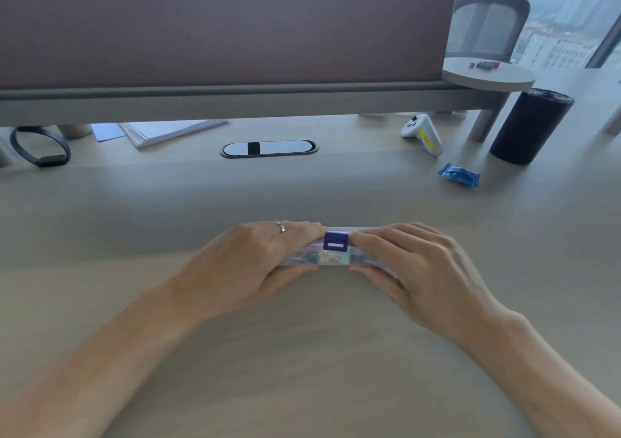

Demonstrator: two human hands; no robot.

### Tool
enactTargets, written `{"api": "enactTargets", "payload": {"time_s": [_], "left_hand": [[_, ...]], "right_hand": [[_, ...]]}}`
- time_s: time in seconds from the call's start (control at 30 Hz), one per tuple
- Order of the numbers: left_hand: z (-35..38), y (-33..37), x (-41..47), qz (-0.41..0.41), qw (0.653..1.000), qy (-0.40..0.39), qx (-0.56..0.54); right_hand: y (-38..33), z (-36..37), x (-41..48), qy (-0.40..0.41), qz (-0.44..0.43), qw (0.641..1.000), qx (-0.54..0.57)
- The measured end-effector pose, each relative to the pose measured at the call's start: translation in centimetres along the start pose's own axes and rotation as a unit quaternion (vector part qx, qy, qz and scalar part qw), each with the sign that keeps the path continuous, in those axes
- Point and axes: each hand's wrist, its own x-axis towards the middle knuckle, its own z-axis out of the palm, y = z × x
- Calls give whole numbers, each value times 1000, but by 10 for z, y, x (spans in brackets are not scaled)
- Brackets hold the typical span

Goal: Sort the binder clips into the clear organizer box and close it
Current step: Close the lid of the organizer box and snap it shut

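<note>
Left hand (255, 263) and right hand (416, 269) each clasp one end of the clear organizer box (331, 260), lower centre on the desk (302, 353). Its long axis runs left-right, with the blue latch (335, 241) equidistant between the hands.

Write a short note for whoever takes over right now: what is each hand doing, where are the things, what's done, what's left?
Left hand: grips the clear organizer box at its left end, fingers on the lid, thumb at the front.
Right hand: same at the right end.
The box lies on the desk, lid down; binder clips show through its front wall.
Done: clips in, lid lowered.
Left: check the blue latch is snapped; I cannot tell.
</note>
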Motion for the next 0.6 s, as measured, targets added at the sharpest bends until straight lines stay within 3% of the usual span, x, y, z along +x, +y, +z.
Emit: {"api": "enactTargets", "payload": {"time_s": [0.17,0.33,0.6], "left_hand": [[-10,-5,9,-34,996,-23,-78],[-6,2,12,-76,979,69,-178],[-5,3,11,-84,974,93,-186]], "right_hand": [[7,1,6,-3,14,1000,15],[8,2,11,-10,27,999,30],[9,2,9,-9,17,999,26]]}}
